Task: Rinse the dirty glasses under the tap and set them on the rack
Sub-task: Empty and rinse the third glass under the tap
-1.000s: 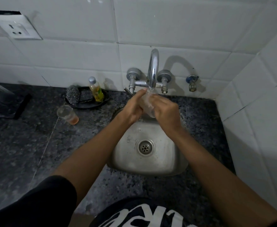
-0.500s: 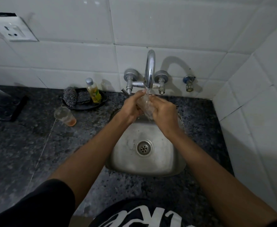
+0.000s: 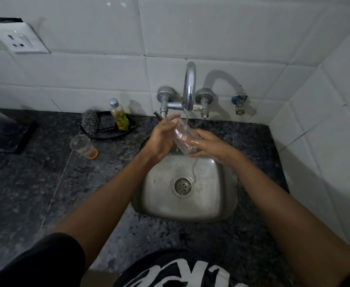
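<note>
Rack (image 3: 2,133) sits at the worktop's far left edge, dark, partly out of view, so your finished piece must travel left. Next along, a second glass (image 3: 84,146) stands upright on the worktop, left of the sink (image 3: 211,204), with an orange residue in its base; not yet rinsed, by the look of it. Behind it, at the back edge, a tray holds a scrubber (image 3: 90,122) and a bottle (image 3: 119,114).

Your left hand (image 3: 161,139) curls round the upper part of the glass (image 3: 182,139), fingers near the rim. That glass is over the sink's back edge, under the tap (image 3: 189,85), tilted: long axis runs from rim at upper left to base at lower right. Water falls onto it. It is clear, wet, with no visible residue. Your right hand (image 3: 208,145) grips the base end, fingers wrapped.

Left hand is nearer the rack, so it probably suits the carry.
</note>
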{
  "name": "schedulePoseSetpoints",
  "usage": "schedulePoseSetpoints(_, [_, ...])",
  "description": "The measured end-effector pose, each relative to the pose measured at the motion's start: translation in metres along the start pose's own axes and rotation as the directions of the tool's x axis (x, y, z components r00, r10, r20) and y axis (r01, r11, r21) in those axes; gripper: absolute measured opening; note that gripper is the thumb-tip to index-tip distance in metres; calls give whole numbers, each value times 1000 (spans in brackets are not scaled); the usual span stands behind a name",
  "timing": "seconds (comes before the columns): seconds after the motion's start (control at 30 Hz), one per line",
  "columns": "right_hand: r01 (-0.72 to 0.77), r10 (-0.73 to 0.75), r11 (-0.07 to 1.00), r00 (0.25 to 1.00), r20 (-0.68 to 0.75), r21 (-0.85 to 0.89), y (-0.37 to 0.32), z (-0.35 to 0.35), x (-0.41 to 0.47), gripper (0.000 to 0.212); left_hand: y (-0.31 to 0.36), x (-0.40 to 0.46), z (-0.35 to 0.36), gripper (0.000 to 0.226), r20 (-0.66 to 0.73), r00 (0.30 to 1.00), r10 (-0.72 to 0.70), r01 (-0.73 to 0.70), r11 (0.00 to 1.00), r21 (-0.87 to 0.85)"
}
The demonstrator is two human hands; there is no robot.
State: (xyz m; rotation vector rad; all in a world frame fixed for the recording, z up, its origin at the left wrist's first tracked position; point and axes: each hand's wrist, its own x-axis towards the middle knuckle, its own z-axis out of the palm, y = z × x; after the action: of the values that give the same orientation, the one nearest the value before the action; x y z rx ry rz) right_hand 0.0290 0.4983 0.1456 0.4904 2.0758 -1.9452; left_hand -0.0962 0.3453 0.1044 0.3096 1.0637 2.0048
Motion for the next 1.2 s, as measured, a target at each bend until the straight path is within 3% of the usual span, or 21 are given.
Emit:
schedulePoseSetpoints(0.07, [37, -35, 999, 998, -53, 35, 5, 1, 0, 54, 0, -3, 5, 38, 18, 999, 48, -50, 992, 115])
schedulePoseSetpoints(0.1, [58, -57, 998, 993, -100, 13, 7, 1, 0, 48, 2, -6, 5, 40, 34, 994, 100, -105, 958, 266])
schedulePoseSetpoints(0.13, [72, -77, 997, 984, -158, -38, 8, 1, -1, 45, 6, -10, 4, 44, 76, 983, 166, -182, 863, 471])
schedulePoseSetpoints(0.2, [92, -128, 985, 957, -260, -147, 8, -4, -5, 43, 13, -14, -6, 59, 258, 927, 271, -361, 472, 804])
schedulePoseSetpoints(0.27, [96, -165, 965, 946, -278, -246, 10, -9, -8, 42, 19, -16, -14, 73, 495, 833, 249, -526, 75, 847])
schedulePoseSetpoints(0.33, [90, -173, 953, 945, -279, -289, 10, -9, -9, 39, 19, -11, -17, 79, 668, 732, 131, -653, -146, 743])
schedulePoseSetpoints(0.4, [91, -174, 960, 934, -311, -263, 6, -7, -11, 34, 14, -6, -21, 81, 724, 687, 63, -690, -253, 678])
schedulePoseSetpoints(0.5, [135, -275, 918, 894, -353, -374, 1, 0, -15, 45, 8, -6, -23, 68, 720, 683, 125, -653, -339, 678])
schedulePoseSetpoints(0.63, [163, -532, 656, 793, -298, -737, 3, 8, -16, 72, 5, -4, -12, 57, 720, 649, 244, -632, -353, 689])
schedulePoseSetpoints(0.7, [178, -502, 727, 797, -337, -663, 4, 8, -15, 70, 5, -3, -11, 56, 707, 647, 286, -621, -341, 706])
schedulePoseSetpoints(0.8, [109, -172, 974, 928, -330, -200, -6, 7, -16, 48, 2, -8, -12, 62, 670, 670, 319, -585, -330, 741])
schedulePoseSetpoints(0.83, [102, -159, 978, 930, -332, -183, -5, 7, -15, 46, 1, -9, -11, 63, 658, 677, 328, -577, -318, 752])
schedulePoseSetpoints(0.87, [117, -226, 950, 897, -379, -291, -4, 6, -16, 50, 0, -11, -10, 64, 648, 683, 336, -574, -302, 761])
schedulePoseSetpoints(0.97, [187, -537, 748, 735, -414, -636, 3, 7, -19, 65, 2, -10, -4, 64, 659, 670, 341, -598, -278, 752])
schedulePoseSetpoints(1.03, [229, -595, 708, 703, -390, -668, 10, 6, -18, 68, 5, -9, -1, 63, 684, 653, 325, -618, -293, 729])
schedulePoseSetpoints(1.1, [252, -602, 708, 704, -377, -660, 14, 6, -17, 69, 8, -7, 1, 63, 690, 658, 302, -628, -286, 724])
schedulePoseSetpoints(1.2, [223, -386, 892, 828, -406, -392, 9, 4, -17, 68, 11, -8, -2, 58, 659, 697, 283, -596, -283, 752])
